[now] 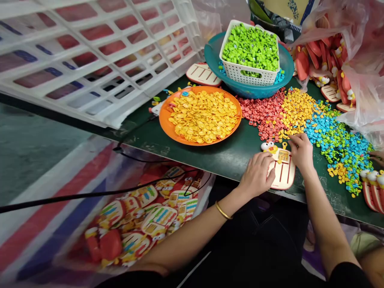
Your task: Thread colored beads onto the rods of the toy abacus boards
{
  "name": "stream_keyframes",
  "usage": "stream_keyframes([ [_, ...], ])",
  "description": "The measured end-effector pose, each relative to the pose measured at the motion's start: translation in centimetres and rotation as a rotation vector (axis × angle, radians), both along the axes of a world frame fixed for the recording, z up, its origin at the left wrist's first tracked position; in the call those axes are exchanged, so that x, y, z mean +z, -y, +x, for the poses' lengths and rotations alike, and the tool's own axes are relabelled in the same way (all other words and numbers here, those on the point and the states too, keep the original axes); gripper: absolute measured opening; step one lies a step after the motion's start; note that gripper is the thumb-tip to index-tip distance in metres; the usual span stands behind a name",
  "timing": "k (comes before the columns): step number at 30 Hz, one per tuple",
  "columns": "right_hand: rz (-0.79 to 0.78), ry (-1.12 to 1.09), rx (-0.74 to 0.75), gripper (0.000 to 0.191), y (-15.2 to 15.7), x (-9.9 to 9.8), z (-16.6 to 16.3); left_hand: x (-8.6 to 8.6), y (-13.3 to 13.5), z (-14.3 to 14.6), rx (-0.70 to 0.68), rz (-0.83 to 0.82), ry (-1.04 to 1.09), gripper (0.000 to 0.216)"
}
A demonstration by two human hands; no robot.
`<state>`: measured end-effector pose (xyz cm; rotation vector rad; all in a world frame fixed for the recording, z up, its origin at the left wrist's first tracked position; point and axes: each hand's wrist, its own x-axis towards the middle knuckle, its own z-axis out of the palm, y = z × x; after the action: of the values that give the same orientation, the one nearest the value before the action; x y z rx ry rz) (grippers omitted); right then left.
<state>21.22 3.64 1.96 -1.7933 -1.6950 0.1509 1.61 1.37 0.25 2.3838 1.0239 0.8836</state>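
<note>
A white toy board (283,176) with red slots and a yellow duck head (269,147) lies at the near edge of the dark green table (228,154). My left hand (257,173) rests on its left side, fingers curled over it. My right hand (301,151) sits at the board's upper right corner, fingers pinched at the edge of the yellow bead pile (297,110); what they hold is too small to name. A gold bangle (223,211) circles my left wrist.
An orange plate (165,120) holds yellow pieces. A white basket (249,74) of green pieces sits in a teal bowl (214,60). Red (264,114), blue and green beads (342,140) lie loose. A striped bag (144,220) of finished toys hangs below. White crate (90,52) at left.
</note>
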Motion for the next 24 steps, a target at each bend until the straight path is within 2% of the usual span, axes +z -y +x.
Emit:
stream_keyframes([
  [2, -0.066, 0.074, 0.02, 0.023, -2.7, 0.3, 1.3, 0.2, -0.1, -0.1, -0.094, 0.013, -0.078, 0.04],
  [4, -0.125, 0.1, 0.054, 0.018, -3.7, 0.6, 2.2, 0.4, -0.1, -0.2, -0.178, 0.017, -0.135, 0.047],
  [8, -0.185, -0.105, 0.017, 0.014, -1.1, 1.3, 2.9, 0.3, -0.2, -0.1, -0.146, 0.005, -0.111, 0.049],
  [11, -0.323, -0.349, 0.073, 0.022, 1.5, 1.3, 2.6, 0.2, -0.2, 0.0, -0.091, 0.013, -0.038, 0.043],
  [13, -0.389, -0.411, 0.062, 0.023, 2.2, 1.0, 2.0, 0.1, -0.1, -0.1, -0.08, 0.007, -0.007, 0.039],
  [15, -0.35, -0.382, 0.001, 0.019, 2.3, 0.7, 1.3, 0.1, -0.1, -0.1, -0.067, -0.005, 0.02, 0.037],
  [19, -0.103, -0.22, -0.055, 0.02, 3.4, 0.1, 0.1, -0.1, -0.1, -0.3, -0.059, 0.016, 0.071, 0.04],
  [24, 0.038, -0.044, -0.022, 0.028, 6.7, -0.8, -1.3, -0.4, -0.4, -0.3, -0.194, 0.088, 0.121, 0.037],
])
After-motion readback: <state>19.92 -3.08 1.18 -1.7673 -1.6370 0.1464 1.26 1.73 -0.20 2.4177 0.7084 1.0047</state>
